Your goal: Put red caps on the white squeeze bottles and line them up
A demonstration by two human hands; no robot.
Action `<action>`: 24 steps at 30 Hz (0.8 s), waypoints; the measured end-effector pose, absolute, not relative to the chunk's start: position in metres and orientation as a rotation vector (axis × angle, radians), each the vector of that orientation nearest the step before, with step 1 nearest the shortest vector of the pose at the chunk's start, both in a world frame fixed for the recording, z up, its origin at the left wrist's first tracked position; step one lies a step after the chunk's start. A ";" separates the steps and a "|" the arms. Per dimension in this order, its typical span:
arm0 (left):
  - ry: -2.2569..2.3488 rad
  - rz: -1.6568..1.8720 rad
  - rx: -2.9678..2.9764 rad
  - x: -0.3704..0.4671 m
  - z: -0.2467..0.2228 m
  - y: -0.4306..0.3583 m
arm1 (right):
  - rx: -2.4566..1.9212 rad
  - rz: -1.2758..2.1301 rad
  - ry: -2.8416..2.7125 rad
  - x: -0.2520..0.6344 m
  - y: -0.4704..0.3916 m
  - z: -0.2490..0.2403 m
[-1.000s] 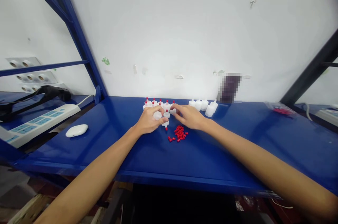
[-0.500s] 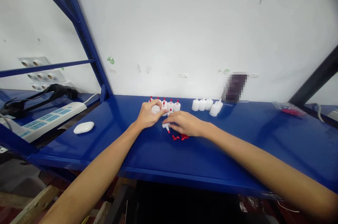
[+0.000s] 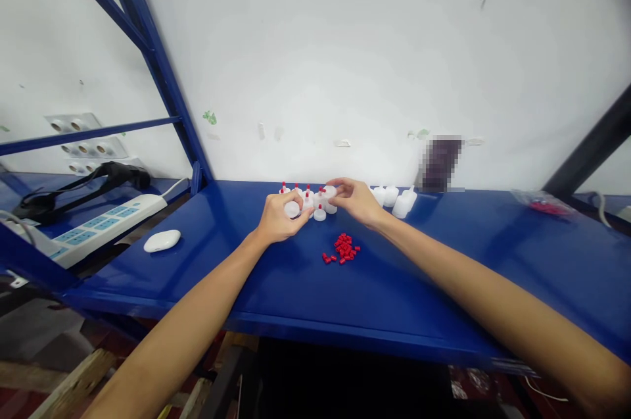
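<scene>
My left hand (image 3: 279,216) curls its thumb and fingers around a small white plastic bottle (image 3: 291,209), whose round end faces me. My right hand (image 3: 357,202) has its fingers and thumb closed at a white bottle (image 3: 330,193) at the right end of the group; its top is partly covered by the fingers. Between the hands stand several white bottles with red-tipped nozzles (image 3: 307,198). A white nozzle cap with a red tip (image 3: 319,213) stands in front of them. Nearer to me lies a loose pile of small red tips (image 3: 345,248).
More white bottles (image 3: 403,204) stand at the back right, partly behind my right hand. A plastic bag with red pieces (image 3: 545,203) lies far right. On the left are a white case (image 3: 162,241), a power strip (image 3: 103,229) and blue rack posts (image 3: 167,87).
My right hand has moved up and back from the pile to the right end of the bottle group. The red-tipped nozzle cap has left its fingers. My left hand stays at its bottle.
</scene>
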State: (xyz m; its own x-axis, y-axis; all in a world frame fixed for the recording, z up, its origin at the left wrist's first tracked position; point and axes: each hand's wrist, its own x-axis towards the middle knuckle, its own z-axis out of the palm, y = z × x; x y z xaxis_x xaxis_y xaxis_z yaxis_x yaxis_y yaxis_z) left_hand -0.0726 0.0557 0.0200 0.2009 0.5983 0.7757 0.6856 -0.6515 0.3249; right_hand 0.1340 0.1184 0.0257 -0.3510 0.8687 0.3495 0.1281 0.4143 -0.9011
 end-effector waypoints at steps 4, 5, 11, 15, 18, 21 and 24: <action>-1.257 -1.390 -2.251 -0.073 0.016 0.058 | -0.872 0.727 -1.882 0.134 0.117 0.020; -1.263 -1.373 -2.234 -0.073 0.015 0.060 | -0.879 0.662 -1.912 0.134 0.115 0.018; -1.403 -1.315 -2.233 -0.074 0.013 0.064 | -0.847 0.267 -2.071 0.128 0.105 0.009; -1.464 -1.238 -2.342 -0.077 0.015 0.061 | -0.871 0.205 -2.076 0.124 0.106 0.005; -1.511 -1.230 -2.413 -0.080 0.019 0.059 | -0.945 0.234 -2.114 0.123 0.106 0.003; -1.688 -1.150 -2.371 -0.078 0.021 0.058 | -1.018 0.230 -2.146 0.122 0.103 0.003; -1.901 -0.982 -2.298 -0.074 0.023 0.057 | -1.076 0.205 -2.185 0.122 0.099 0.003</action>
State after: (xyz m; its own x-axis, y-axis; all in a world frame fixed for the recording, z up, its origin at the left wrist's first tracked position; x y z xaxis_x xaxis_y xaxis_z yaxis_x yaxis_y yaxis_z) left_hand -0.0736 0.0573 0.0226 0.0710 0.8857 0.4587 0.8866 -0.2668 0.3779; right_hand 0.1223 0.0994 0.0029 -0.4242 0.7490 0.5090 0.6409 0.6454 -0.4155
